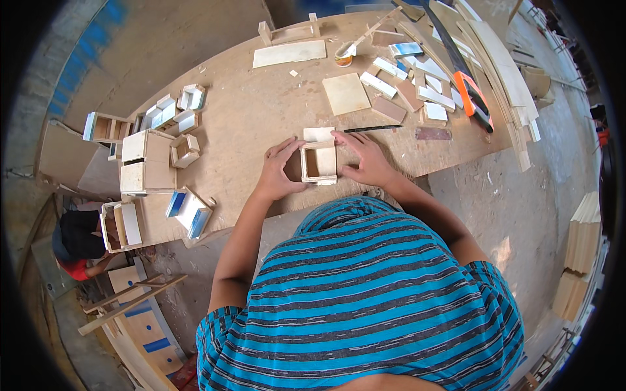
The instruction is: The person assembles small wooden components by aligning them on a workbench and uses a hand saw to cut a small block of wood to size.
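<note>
A small wooden box (pixel 319 163), open side up, sits near the close edge of the worktop (pixel 244 117), between my two hands and in front of the striped shirt (pixel 378 274). I judge it light and stiff, its thin walls dry enough to give fingertips good purchase. The corners look like the weak points, so I would hold it low on opposite outer walls with even, gentle pressure and keep fingers out of the hollow.

My left hand (pixel 282 171) grasps the box from the left, fingers stretched to the far corner and thumb to the near one, palm arched away from the wall. My right hand (pixel 366 161) is half curled at the other side, forefinger at the edge of a pale wood piece (pixel 317 134) just behind the box, thumb close by the right wall; whether that thumb presses, I cannot tell. Both forearms reach in from the near side, elbows bent and spread wide.

Beyond the right hand lies a dark slim stick (pixel 373 129), with a square board (pixel 346 94) farther back. Out to the right is a saw (pixel 465 85) with an orange handle; other wooden boxes (pixel 149 163) stand at left.
</note>
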Motion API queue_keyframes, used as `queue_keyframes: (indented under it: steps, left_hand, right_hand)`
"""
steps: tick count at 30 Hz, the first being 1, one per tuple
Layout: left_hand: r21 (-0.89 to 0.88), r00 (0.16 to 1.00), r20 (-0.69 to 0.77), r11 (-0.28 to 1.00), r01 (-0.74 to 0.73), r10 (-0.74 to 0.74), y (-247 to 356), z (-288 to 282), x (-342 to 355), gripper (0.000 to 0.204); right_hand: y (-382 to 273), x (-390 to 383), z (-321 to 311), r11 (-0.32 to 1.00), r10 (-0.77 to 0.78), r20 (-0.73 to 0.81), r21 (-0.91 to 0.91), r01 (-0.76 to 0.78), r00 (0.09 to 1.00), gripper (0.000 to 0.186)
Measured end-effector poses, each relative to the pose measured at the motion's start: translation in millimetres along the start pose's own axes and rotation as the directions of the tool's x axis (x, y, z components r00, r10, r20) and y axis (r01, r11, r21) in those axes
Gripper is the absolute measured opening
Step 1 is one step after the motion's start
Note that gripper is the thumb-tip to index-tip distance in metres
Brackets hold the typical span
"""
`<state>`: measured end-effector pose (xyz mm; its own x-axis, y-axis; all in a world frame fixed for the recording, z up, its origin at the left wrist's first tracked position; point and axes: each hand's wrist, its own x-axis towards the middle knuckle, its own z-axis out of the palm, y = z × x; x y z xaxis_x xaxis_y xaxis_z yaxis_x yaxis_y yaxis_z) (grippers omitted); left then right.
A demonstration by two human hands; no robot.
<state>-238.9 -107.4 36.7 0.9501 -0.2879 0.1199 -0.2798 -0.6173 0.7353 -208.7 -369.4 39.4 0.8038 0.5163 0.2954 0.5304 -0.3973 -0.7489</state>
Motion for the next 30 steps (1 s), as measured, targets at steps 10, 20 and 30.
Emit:
queue_keyframes:
  steps: [10, 20, 30]
  left_hand:
    - [-0.169, 0.929, -0.332, 0.979, 0.109, -0.161, -43.2, -31.3, 18.0, 0.088]
    - [-0.007, 0.834, -0.476, 0.949, 0.315, -0.28, -58.9, -53.6, 43.2, 0.084]
    - [-0.237, 0.978, -0.209, 0.971, -0.025, -0.026, -18.5, -23.1, 35.6, 0.089]
  right_hand:
    - [3.7, -0.3, -1.0, 0.985, 0.042, -0.057, 0.168, -0.032, 0.997, 0.067]
    - [10.1, -2.5, 0.0, 0.979, 0.064, -0.09, 0.201, -0.045, 0.994, 0.066]
    - [23.6, -3.6, 2.5, 0.846, 0.235, -0.138, 0.516, -0.132, 0.962, 0.061]
